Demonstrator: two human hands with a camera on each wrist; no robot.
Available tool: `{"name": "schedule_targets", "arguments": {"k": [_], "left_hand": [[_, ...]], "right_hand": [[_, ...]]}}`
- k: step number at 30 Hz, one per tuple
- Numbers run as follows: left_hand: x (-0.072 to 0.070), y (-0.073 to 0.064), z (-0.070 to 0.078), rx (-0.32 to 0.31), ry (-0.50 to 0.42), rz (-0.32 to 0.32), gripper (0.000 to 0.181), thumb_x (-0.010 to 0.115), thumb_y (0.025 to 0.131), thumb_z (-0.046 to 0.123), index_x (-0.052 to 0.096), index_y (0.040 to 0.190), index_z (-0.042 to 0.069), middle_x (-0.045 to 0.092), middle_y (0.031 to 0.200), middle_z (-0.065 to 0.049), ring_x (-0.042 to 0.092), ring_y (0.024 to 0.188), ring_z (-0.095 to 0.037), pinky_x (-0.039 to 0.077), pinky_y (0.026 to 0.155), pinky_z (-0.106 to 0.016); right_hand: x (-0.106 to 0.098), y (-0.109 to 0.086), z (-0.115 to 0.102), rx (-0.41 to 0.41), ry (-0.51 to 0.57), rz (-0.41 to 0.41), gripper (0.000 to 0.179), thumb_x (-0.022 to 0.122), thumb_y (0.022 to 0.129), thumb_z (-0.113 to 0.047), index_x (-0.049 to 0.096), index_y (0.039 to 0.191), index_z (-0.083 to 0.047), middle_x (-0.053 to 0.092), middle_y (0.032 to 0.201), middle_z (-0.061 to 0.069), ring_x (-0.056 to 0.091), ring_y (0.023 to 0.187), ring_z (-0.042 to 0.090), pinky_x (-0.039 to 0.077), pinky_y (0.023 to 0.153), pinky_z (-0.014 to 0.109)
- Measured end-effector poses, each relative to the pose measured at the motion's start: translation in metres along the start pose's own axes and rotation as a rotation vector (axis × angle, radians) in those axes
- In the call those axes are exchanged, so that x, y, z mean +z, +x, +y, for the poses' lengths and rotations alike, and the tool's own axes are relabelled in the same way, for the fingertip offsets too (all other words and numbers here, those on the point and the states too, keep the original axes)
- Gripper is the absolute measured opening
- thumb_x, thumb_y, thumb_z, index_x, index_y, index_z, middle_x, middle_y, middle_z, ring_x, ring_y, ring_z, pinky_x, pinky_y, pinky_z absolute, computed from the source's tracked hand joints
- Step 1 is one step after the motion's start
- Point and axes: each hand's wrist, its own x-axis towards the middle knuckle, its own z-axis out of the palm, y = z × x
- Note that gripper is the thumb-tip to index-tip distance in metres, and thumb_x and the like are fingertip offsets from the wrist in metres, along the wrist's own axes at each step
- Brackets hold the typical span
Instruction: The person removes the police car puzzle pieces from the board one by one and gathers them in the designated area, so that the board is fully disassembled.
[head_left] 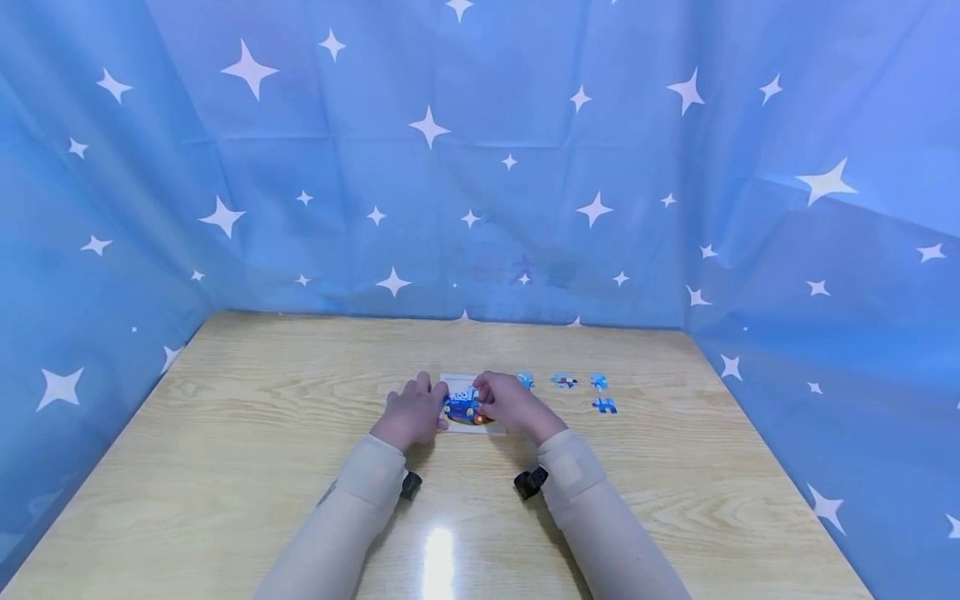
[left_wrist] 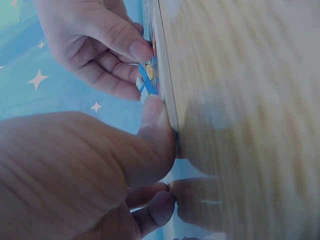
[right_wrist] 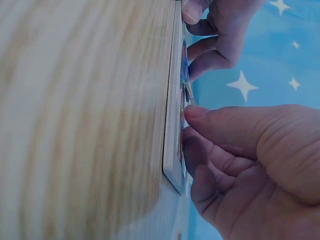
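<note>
A small jigsaw puzzle board (head_left: 487,430) with a pale frame and a blue cartoon vehicle picture lies flat on the table. My left hand (head_left: 412,410) holds its left side, thumb at the near corner and fingers farther up the edge. Over the right part of the picture, my right hand (head_left: 513,404) pinches a jigsaw piece (left_wrist: 147,80) between thumb and fingertips. That piece is blue with a yellow spot and stands tilted against the board's surface in the left wrist view. My right fingers hide part of the picture.
Several loose jigsaw pieces lie right of the board, among them a blue one (head_left: 604,406) nearest me and one with red and yellow (head_left: 564,380). The wooden table (head_left: 225,467) meets a blue star-patterned curtain (head_left: 465,175) at its back and sides.
</note>
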Motion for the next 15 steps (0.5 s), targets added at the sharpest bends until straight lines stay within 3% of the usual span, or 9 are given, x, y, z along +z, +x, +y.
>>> {"name": "schedule_targets", "arguments": {"k": [11, 15], "left_hand": [[-0.0011, 0.0017, 0.0023, -0.018, 0.051, 0.005, 0.056, 0.068, 0.096, 0.039, 0.051, 0.145, 0.017, 0.046, 0.119, -0.012, 0.047, 0.103, -0.027, 0.045, 0.086, -0.051], [-0.0012, 0.0012, 0.0027, -0.036, 0.072, -0.012, 0.057, 0.066, 0.097, 0.04, 0.049, 0.147, 0.019, 0.045, 0.12, -0.012, 0.047, 0.104, -0.027, 0.045, 0.088, -0.053]], "right_hand": [[0.0005, -0.0008, 0.0005, -0.037, -0.138, 0.029, 0.026, 0.069, 0.097, -0.008, 0.07, 0.122, -0.002, 0.063, 0.105, 0.008, 0.063, 0.095, 0.022, 0.053, 0.085, 0.04], [0.0003, -0.0032, 0.003, -0.064, -0.11, 0.036, 0.024, 0.068, 0.098, -0.009, 0.072, 0.121, -0.005, 0.062, 0.102, 0.007, 0.062, 0.093, 0.02, 0.053, 0.082, 0.04]]}}
